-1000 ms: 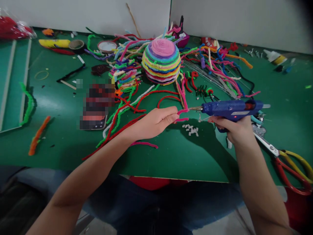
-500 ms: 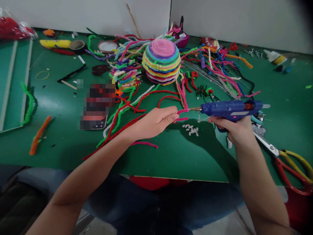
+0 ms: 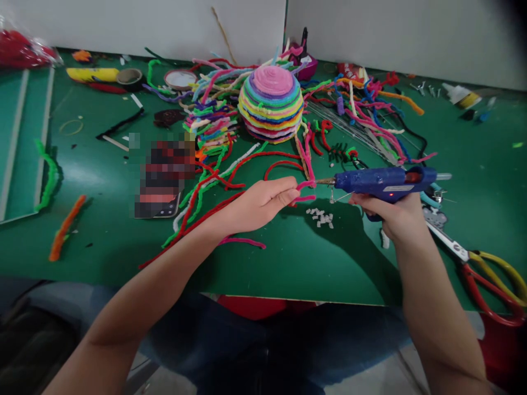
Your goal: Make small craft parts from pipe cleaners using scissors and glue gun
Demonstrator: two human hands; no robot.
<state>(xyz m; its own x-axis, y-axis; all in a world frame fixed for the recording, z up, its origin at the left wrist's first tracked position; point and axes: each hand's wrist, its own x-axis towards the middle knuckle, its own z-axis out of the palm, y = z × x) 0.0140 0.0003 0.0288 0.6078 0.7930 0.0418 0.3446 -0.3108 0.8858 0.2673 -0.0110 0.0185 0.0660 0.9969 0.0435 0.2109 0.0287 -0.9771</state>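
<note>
My left hand (image 3: 274, 203) pinches a pink pipe cleaner (image 3: 305, 198), whose ends stick out past the fingertips. In my right hand (image 3: 397, 214) is a blue hot glue gun (image 3: 370, 180), a small red light showing on its side and a clear glue stick at its rear. Its metal nozzle points left and meets, or nearly meets, the pink fuzzy strand. Behind both hands stands a dome of coiled, striped pipe cleaners (image 3: 272, 104), pink on top. Beneath the nozzle lie small whitish cut bits (image 3: 321, 217) on the green table (image 3: 288, 269).
Large scissors (image 3: 469, 255) with red and yellow handles lie by my right forearm. A pixelated phone (image 3: 160, 181) is left of centre. Loose pipe cleaners (image 3: 214, 123) crowd both sides of the dome. A tape roll (image 3: 129, 78) and a white glue bottle (image 3: 459, 94) sit farther back.
The glue gun's nozzle has shifted very slightly left, and a thin gap or thread shows between the pink ends. Otherwise the hands and things stay nearly the same.
</note>
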